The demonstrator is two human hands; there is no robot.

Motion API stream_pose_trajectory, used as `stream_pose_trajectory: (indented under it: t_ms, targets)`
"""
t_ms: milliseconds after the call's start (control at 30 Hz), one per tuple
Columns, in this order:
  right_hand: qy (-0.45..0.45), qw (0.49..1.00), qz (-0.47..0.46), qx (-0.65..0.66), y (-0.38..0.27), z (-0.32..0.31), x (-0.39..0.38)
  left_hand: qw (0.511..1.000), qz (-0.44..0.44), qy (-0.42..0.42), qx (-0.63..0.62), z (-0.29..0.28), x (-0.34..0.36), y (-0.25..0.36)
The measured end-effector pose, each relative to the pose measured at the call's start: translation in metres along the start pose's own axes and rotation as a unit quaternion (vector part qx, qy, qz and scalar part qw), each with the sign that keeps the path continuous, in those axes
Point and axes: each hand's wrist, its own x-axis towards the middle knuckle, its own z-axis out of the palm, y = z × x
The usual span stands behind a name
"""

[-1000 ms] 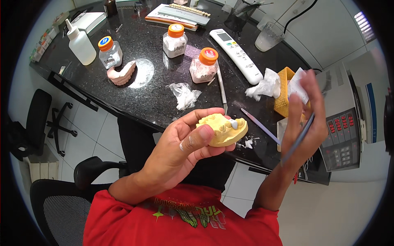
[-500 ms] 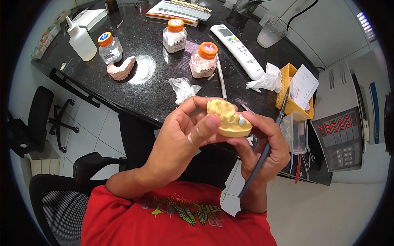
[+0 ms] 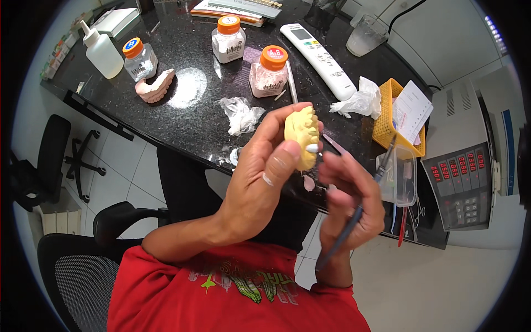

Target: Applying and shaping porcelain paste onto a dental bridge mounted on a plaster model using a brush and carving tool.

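My left hand [image 3: 257, 177] grips a yellow dental model [image 3: 301, 130] over the desk's front edge, its row of teeth tilted upright toward the right. One tooth on it is a white crown [image 3: 312, 148], just beyond my left thumb. My right hand [image 3: 354, 205] is beside the model, apart from it, with thumb and fingertips partly spread. A slim, dark-handled brush [image 3: 354, 218] lies across that hand, held against the curled fingers, its thin tip pointing up and away. Small pinkish and white pieces [image 3: 308, 183] show below the model.
Crumpled tissue [image 3: 241, 116], orange-capped powder jars [image 3: 269, 77], a pink dental cast [image 3: 155, 87] and a squeeze bottle [image 3: 105, 58] stand on the black desk. A white remote [image 3: 321, 63], yellow basket [image 3: 390, 130] and clear plastic box [image 3: 401, 177] line the right, near a device with red digits [image 3: 456, 171].
My right hand has let go of the model and drawn slightly away, keeping the brush. My left hand has raised the model and turned it so its teeth face right.
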Motion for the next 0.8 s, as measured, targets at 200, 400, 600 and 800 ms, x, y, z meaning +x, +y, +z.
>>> stream_pose_trajectory:
  t_ms: [200, 400, 600, 800]
  targets:
    - [0.014, 1.000, -0.002, -0.002, 0.011, -0.040, -0.008, 0.963, -0.016, -0.134, 0.233, -0.008, 0.017, 0.022]
    - [-0.024, 0.994, -0.028, 0.102, 0.013, -0.049, -0.008, 0.952, -0.014, -0.139, 0.273, -0.011, 0.022, 0.024]
    - [-0.021, 0.993, -0.024, 0.110, 0.017, -0.054, -0.009, 0.944, 0.001, -0.150, 0.293, -0.014, 0.025, 0.012]
    - [0.020, 0.983, 0.154, 0.094, 0.019, -0.077, -0.016, 0.930, 0.013, -0.079, 0.358, -0.009, 0.024, 0.011]
